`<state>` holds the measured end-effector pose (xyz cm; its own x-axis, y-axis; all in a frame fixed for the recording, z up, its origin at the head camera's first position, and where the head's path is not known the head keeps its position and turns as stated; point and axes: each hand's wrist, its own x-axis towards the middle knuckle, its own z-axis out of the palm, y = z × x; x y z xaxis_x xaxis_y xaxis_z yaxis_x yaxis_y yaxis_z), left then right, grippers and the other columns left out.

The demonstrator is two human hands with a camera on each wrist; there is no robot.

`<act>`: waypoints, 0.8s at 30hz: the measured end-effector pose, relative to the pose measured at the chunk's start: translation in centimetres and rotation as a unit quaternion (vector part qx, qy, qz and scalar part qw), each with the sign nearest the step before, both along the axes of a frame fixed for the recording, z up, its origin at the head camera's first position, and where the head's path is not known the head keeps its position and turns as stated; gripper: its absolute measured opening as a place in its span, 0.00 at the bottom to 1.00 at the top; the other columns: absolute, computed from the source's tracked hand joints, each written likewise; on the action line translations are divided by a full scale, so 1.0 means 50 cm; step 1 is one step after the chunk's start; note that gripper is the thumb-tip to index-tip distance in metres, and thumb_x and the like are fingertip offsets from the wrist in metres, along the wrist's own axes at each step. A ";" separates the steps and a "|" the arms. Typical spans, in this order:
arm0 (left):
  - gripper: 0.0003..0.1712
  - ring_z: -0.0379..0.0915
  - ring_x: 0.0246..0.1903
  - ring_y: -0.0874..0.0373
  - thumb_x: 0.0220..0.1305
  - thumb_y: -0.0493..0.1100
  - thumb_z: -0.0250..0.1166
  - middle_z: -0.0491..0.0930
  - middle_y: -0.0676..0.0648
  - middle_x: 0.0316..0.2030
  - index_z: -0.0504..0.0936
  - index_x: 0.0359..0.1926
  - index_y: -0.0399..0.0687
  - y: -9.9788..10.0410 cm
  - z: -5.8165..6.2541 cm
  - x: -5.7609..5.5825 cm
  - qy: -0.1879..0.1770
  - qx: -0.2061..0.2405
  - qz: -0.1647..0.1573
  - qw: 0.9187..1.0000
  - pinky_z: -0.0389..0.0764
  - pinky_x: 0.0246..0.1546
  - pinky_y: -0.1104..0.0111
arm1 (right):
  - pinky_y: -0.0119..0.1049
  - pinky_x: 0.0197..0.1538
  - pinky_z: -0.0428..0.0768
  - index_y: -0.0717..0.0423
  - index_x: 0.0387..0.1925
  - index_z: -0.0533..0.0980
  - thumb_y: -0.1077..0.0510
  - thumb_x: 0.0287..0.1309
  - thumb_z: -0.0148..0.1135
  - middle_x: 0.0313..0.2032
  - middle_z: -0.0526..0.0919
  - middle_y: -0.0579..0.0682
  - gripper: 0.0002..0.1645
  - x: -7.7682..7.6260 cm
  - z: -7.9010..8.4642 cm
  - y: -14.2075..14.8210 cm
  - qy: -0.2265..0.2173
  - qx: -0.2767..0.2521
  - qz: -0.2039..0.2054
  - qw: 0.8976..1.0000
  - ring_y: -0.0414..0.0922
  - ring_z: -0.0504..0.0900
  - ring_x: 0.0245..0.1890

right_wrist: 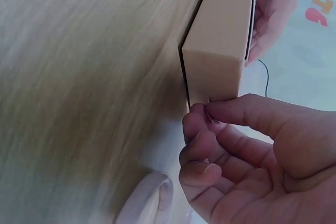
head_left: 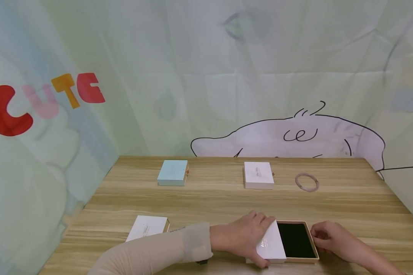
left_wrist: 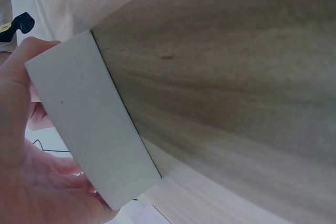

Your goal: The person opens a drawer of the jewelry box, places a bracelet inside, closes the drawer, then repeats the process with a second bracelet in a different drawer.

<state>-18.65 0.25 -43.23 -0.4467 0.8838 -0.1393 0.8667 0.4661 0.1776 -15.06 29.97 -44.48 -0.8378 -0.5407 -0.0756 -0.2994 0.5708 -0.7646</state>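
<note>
A white slide-out box lies at the front of the table, its tan drawer pulled partly out to the right and showing a black lining. My left hand grips the white sleeve across its top, thumb at the near side and fingers at the far side. In the left wrist view, the sleeve's plain end sits between thumb and fingers. My right hand pinches at the drawer's outer end with thumb and index finger. The pull tab there is hidden by the fingertips in the right wrist view, where the tan drawer end shows.
Farther back stand a light blue box and another white box, each with a small brown tab. A pale bangle lies at the back right. One more white box is partly behind my left forearm. A printed curtain hangs behind the table.
</note>
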 end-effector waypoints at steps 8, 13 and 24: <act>0.61 0.62 0.52 0.64 0.53 0.73 0.66 0.69 0.49 0.61 0.55 0.75 0.40 -0.001 0.001 0.000 0.005 0.000 -0.003 1.000 0.64 0.54 0.76 | 0.31 0.27 0.70 0.50 0.27 0.77 0.70 0.59 0.64 0.25 0.73 0.33 0.12 0.008 0.005 0.004 0.093 0.025 -0.019 0.995 0.30 0.69 0.26; 0.61 0.62 0.52 0.64 0.53 0.73 0.66 0.69 0.49 0.62 0.55 0.75 0.41 -0.001 0.001 0.002 0.003 -0.001 -0.001 1.000 0.64 0.54 0.76 | 0.31 0.27 0.72 0.49 0.28 0.78 0.66 0.59 0.67 0.25 0.74 0.33 0.10 0.011 0.015 0.010 0.100 0.036 -0.042 0.993 0.31 0.70 0.26; 0.62 0.62 0.52 0.64 0.53 0.74 0.66 0.69 0.49 0.61 0.55 0.75 0.40 -0.001 -0.002 0.001 0.011 0.001 -0.002 1.000 0.64 0.55 0.76 | 0.36 0.35 0.78 0.58 0.38 0.81 0.60 0.52 0.75 0.38 0.82 0.47 0.12 0.013 0.022 0.039 0.152 0.120 -0.097 0.976 0.40 0.78 0.33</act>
